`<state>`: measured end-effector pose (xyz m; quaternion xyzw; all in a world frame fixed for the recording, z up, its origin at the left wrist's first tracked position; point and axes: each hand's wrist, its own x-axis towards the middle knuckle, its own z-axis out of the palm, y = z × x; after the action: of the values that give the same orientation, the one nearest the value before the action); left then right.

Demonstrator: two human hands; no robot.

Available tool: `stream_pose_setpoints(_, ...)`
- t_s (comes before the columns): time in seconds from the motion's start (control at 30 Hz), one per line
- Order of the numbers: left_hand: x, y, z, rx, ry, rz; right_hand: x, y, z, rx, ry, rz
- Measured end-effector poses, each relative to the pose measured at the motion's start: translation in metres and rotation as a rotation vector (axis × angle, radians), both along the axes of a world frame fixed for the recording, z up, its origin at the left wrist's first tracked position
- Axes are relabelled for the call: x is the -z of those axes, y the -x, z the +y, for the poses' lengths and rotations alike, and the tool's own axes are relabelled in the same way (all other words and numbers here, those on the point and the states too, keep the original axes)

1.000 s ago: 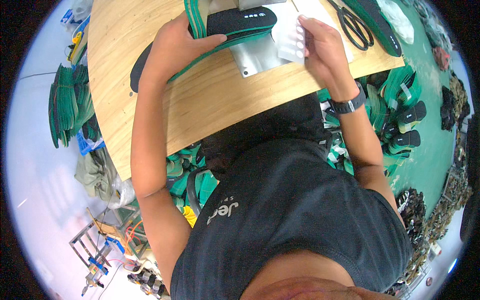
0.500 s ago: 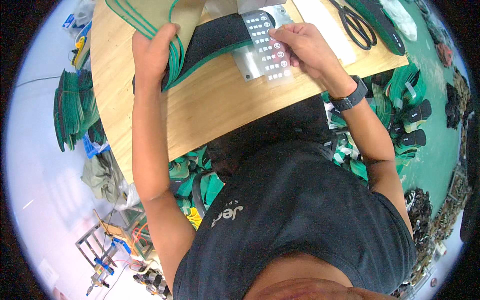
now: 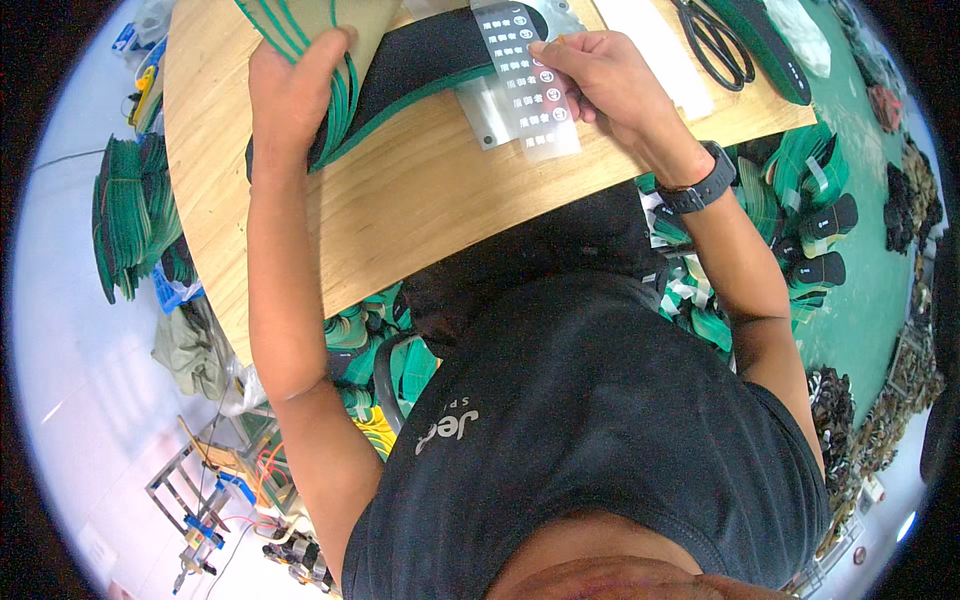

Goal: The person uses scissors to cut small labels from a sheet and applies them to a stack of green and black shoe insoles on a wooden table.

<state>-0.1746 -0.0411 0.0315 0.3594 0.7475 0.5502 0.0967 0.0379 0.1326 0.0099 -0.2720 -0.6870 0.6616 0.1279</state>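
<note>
At the upper middle of the frame, the right hand (image 3: 615, 85) is pinching a translucent strip (image 3: 515, 75) of white-printed labels, thumb and fingers closed together on its right edge. The strip is hanging across the view of a black insole's end and a silvery sheet; whether it is touching either, I cannot tell. At the upper left, the left hand (image 3: 290, 95) is clamping a fanned stack of insoles (image 3: 348, 95), its thumb lying against their pale side; the green edges are spreading out just right of the palm, and the frame's top edge is cutting the stack off.

Beside that stack, the black insole (image 3: 430, 55) with a green rim is lying on the wooden table (image 3: 430, 210), reaching toward the strip. The silvery sheet (image 3: 482, 120) is showing below the insole's right end. Toward the upper right, a white sheet (image 3: 660, 65), black-handled scissors (image 3: 715, 45) and 1 more insole (image 3: 765, 50) are lying near each other. A dark wristband (image 3: 705, 185) is circling the right wrist. Farther out, bundled insoles (image 3: 810, 185) are crowding the right, beyond the table's edge, and a tall green stack (image 3: 135, 215) is standing out at the left.
</note>
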Motion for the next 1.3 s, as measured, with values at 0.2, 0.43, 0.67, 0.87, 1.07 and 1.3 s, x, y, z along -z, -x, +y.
stream_pose_setpoints(0.2,0.000,-0.002,0.000,-0.033,0.017,0.057,-0.002,0.002,0.001,0.003,-0.006,-0.046)
stream_pose_setpoints(0.43,0.002,-0.014,0.000,-0.037,-0.019,0.004,-0.005,0.004,-0.004,0.029,0.003,-0.072)
stream_pose_setpoints(0.67,-0.008,-0.036,0.010,0.158,0.253,0.287,-0.002,0.003,-0.004,0.013,0.029,-0.048)
stream_pose_setpoints(0.87,-0.026,-0.051,0.021,0.210,0.467,0.472,-0.003,-0.001,-0.004,0.011,0.009,-0.034)
stream_pose_setpoints(1.07,-0.037,-0.055,0.020,0.207,0.492,0.386,0.003,-0.004,-0.001,-0.075,-0.045,0.071)
stream_pose_setpoints(1.3,-0.044,-0.054,0.017,0.210,0.408,0.265,0.005,-0.034,0.005,0.231,0.181,0.238)
